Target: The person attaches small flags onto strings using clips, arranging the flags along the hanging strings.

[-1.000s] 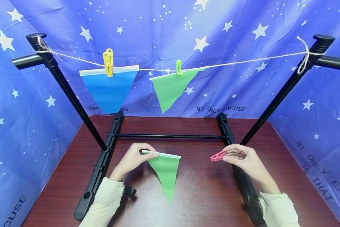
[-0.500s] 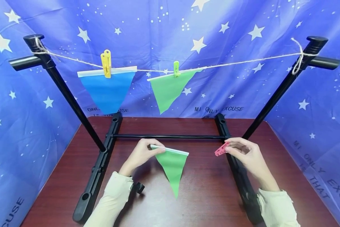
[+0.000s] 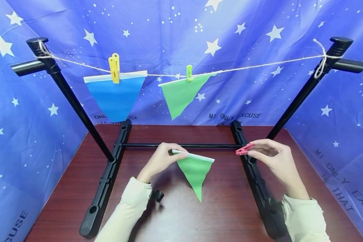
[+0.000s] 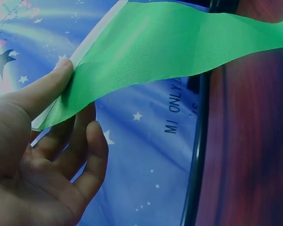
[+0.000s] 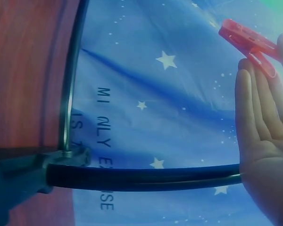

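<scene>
In the head view my left hand (image 3: 163, 160) pinches a green triangular pennant (image 3: 196, 171) by the left end of its white top edge. The pennant hangs point down above the table; the left wrist view shows the thumb on the near face of its white band (image 4: 92, 44). My right hand (image 3: 279, 161) pinches a red clothespin (image 3: 244, 149) by its handle end, its nose facing left. Behind both hands a string (image 3: 260, 66) carries a blue pennant (image 3: 114, 97) under a yellow clothespin (image 3: 114, 68) and another green pennant (image 3: 184, 94) under a light green clothespin (image 3: 189, 73).
A black stand holds the string between its left post (image 3: 75, 101) and right post (image 3: 302, 90). A low crossbar (image 3: 181, 145) joins its feet on the reddish-brown table (image 3: 217, 215). Blue star-printed cloth (image 3: 248, 40) encloses the back and sides.
My left hand has moved right and upward, bringing the green pennant with it. The right hand with the red clothespin has also risen and shifted a little right.
</scene>
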Motion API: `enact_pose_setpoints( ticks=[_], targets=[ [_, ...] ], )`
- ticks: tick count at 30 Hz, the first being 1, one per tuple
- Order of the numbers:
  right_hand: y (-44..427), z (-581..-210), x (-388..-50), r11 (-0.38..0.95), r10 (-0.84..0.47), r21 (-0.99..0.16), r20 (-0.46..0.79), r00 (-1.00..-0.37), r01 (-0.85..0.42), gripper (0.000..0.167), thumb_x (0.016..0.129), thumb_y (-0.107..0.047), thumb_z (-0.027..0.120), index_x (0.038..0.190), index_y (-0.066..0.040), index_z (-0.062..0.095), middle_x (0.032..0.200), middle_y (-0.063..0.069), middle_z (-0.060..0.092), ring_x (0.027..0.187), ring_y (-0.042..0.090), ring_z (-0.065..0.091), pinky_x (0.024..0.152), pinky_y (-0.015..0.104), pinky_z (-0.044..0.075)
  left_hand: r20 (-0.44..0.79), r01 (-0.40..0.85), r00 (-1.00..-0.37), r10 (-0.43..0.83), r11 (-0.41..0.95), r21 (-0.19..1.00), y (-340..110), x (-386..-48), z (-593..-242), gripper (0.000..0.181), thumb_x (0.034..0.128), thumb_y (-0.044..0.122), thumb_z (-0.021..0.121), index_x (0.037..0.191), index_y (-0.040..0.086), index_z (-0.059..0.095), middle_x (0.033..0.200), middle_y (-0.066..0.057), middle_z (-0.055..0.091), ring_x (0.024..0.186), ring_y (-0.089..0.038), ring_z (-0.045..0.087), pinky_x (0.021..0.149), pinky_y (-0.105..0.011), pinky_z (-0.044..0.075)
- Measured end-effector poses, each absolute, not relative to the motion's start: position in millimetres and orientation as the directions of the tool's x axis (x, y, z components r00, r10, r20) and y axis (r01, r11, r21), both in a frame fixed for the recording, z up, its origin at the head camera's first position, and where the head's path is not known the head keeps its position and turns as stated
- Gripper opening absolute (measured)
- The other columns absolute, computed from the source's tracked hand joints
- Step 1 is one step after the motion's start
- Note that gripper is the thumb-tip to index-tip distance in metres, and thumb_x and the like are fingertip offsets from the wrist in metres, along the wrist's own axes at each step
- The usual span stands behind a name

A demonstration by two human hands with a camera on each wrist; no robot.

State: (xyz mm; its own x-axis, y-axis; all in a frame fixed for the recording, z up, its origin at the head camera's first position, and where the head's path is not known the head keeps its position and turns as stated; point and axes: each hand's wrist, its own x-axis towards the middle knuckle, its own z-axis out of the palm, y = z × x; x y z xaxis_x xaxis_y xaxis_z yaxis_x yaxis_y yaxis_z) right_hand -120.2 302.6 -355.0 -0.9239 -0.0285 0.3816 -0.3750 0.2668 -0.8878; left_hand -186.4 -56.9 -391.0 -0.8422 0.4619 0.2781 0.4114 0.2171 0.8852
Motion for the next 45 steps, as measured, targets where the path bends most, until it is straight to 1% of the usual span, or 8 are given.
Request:
enact_pose_setpoints(
  ticks=[5, 8, 17, 23, 30, 34, 42, 45],
  targets=[
    [302, -345, -122, 0.321, -0.012, -0.865, 0.404, -0.915, -0.386, 0.031, 0.083, 0.010, 0.073, 0.112, 0.009, 0.066, 0.096, 0.001, 0.076, 0.084, 0.009, 0.073, 0.074, 0.019, 0.056, 0.293, 0.404, -0.848, 0.442, 0.181, 0.896, -49, -177, -370, 0.003, 0.0856, 0.009, 0.078, 0.088, 0.007, 0.078, 0.080, -0.002, 0.073, 0.058, -0.005, 0.039, 0.055, -0.019, 0.033],
    [301, -340, -123, 0.347, -0.009, -0.849, 0.421, -0.907, -0.398, 0.030, 0.083, 0.008, 0.074, 0.112, 0.009, 0.067, 0.097, 0.001, 0.076, 0.085, 0.009, 0.073, 0.075, 0.018, 0.055, 0.310, 0.408, -0.852, 0.422, 0.165, 0.898, -45, -179, -370, 0.004, 0.0844, 0.009, 0.079, 0.087, 0.007, 0.078, 0.079, -0.003, 0.072, 0.056, -0.004, 0.040, 0.055, -0.019, 0.035],
    [296, -321, -124, 0.512, 0.065, -0.769, 0.480, -0.875, -0.383, 0.027, 0.086, -0.002, 0.075, 0.112, 0.003, 0.069, 0.093, -0.009, 0.074, 0.084, 0.004, 0.069, 0.075, 0.013, 0.052, 0.372, 0.448, -0.852, 0.370, 0.146, 0.882, -30, -196, -383, 0.006, 0.0851, 0.025, 0.080, 0.089, 0.021, 0.079, 0.084, 0.007, 0.074, 0.055, -0.012, 0.049, 0.055, -0.021, 0.040],
    [294, -310, -126, 0.519, 0.067, -0.757, 0.499, -0.864, -0.397, 0.026, 0.085, 0.000, 0.076, 0.110, 0.004, 0.070, 0.091, -0.009, 0.074, 0.082, 0.004, 0.070, 0.075, 0.013, 0.052, 0.408, 0.479, -0.837, 0.364, 0.131, 0.868, -24, -198, -376, 0.007, 0.0859, 0.028, 0.079, 0.090, 0.022, 0.078, 0.084, 0.008, 0.073, 0.052, -0.009, 0.043, 0.053, -0.022, 0.039],
    [293, -297, -129, 0.524, 0.064, -0.730, 0.546, -0.835, -0.438, 0.026, 0.083, 0.005, 0.076, 0.109, 0.006, 0.070, 0.090, -0.009, 0.075, 0.081, 0.003, 0.070, 0.074, 0.013, 0.052, 0.416, 0.480, -0.839, 0.350, 0.118, 0.869, -17, -198, -368, 0.009, 0.0856, 0.027, 0.080, 0.091, 0.020, 0.078, 0.086, 0.007, 0.073, 0.053, -0.011, 0.043, 0.053, -0.023, 0.038],
    [293, -289, -130, 0.465, 0.053, -0.742, 0.567, -0.822, -0.482, 0.026, 0.082, 0.009, 0.075, 0.107, 0.010, 0.069, 0.090, -0.006, 0.076, 0.080, 0.004, 0.070, 0.073, 0.013, 0.053, 0.427, 0.482, -0.838, 0.340, 0.096, 0.871, -13, -197, -364, 0.009, 0.0864, 0.026, 0.079, 0.093, 0.020, 0.078, 0.086, 0.006, 0.073, 0.053, -0.010, 0.042, 0.053, -0.023, 0.038],
    [289, -270, -133, 0.209, 0.028, -0.769, 0.622, -0.783, -0.604, 0.027, 0.078, 0.021, 0.071, 0.104, 0.019, 0.065, 0.090, 0.005, 0.076, 0.078, 0.010, 0.072, 0.072, 0.015, 0.054, 0.442, 0.490, -0.835, 0.329, 0.077, 0.868, -4, -199, -350, 0.011, 0.0858, 0.028, 0.079, 0.092, 0.019, 0.078, 0.084, 0.005, 0.073, 0.055, -0.011, 0.045, 0.055, -0.024, 0.042],
    [286, -262, -133, 0.181, 0.029, -0.758, 0.640, -0.767, -0.626, 0.027, 0.077, 0.022, 0.070, 0.104, 0.021, 0.064, 0.091, 0.007, 0.076, 0.079, 0.011, 0.072, 0.072, 0.016, 0.054, 0.443, 0.491, -0.833, 0.333, 0.074, 0.868, 0, -199, -344, 0.011, 0.0863, 0.029, 0.079, 0.092, 0.019, 0.078, 0.085, 0.005, 0.073, 0.054, -0.011, 0.046, 0.056, -0.024, 0.043]
  ],
)
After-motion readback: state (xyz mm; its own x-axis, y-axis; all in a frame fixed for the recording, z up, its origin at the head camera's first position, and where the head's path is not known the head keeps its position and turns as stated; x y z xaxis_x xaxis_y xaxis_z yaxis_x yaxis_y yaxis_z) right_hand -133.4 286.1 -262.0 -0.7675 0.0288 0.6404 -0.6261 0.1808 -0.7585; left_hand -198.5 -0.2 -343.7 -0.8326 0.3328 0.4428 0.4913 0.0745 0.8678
